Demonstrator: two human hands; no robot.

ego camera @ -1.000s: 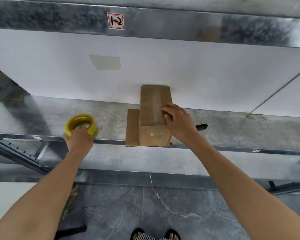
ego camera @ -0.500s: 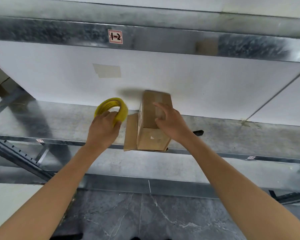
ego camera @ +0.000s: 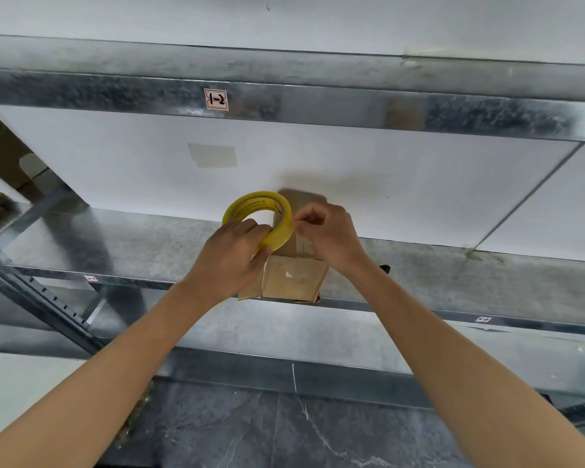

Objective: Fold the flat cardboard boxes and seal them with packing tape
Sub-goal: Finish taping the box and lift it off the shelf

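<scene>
The hands are held close together above the cardboard box (ego camera: 294,280). The yellow tape roll (ego camera: 283,227) is gripped by the left hand (ego camera: 232,261), whose fingers are curled round its lower rim, and it is held tilted over the box top. The right side of the roll is pinched by the fingertips of the right hand (ego camera: 328,236); whether the tape end is caught cannot be told. The box is placed on the metal shelf (ego camera: 453,275), at its front edge. A label (ego camera: 216,99) marked "1-2" is stuck on the beam above.
</scene>
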